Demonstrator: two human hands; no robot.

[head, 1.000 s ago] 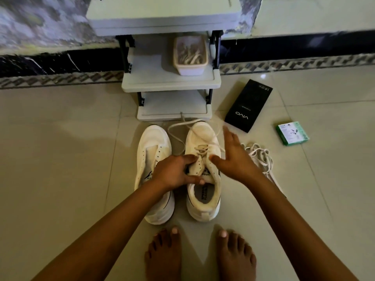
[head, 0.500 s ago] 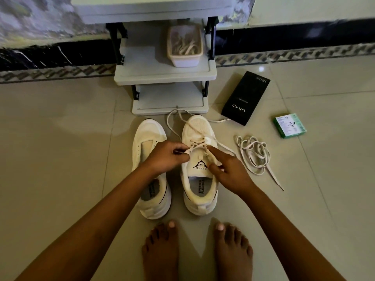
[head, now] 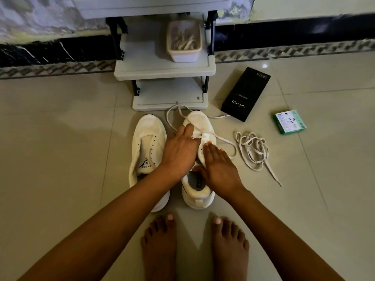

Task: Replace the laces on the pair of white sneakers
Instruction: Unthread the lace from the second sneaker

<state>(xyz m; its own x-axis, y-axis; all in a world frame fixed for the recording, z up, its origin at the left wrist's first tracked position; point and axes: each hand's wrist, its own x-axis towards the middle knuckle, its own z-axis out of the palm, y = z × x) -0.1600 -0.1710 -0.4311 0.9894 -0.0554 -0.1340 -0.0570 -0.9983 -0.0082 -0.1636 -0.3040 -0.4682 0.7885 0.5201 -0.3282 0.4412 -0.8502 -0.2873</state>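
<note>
Step in hand: I am working on the right sneaker (head: 197, 126), in the middle of the frame. I think I am still threading its lace (head: 220, 138), low down near the toe.
Left hand (head: 178, 151): it is lying flat across the top of the right sneaker. Its fingers (head: 187, 129) are reaching out straight toward the toe. They are not gripping anything.
Right hand (head: 218, 165): it is resting flat on the right side of the same shoe. Its fingers (head: 211, 148) are straight and loose, holding nothing.
Lace on the shoe: it is only through the holes near the toe. One end is looping up toward the shelf rack (head: 164, 67); the other is curling out to the right on the floor (head: 60, 138).
Left sneaker (head: 148, 142): it is sitting just left of the other one, touching it or nearly so. Its holes are looking bare, so I think it is waiting for its turn.
Spare lace (head: 253, 151): it is lying in a loose heap on the floor, right of the shoes.
Next move: I think I need to pinch one loose end and poke it through the next free hole. The tip is thin and floppy, so I need a small, careful pinch.
Not sure: I cannot see the holes under my hands.
</note>
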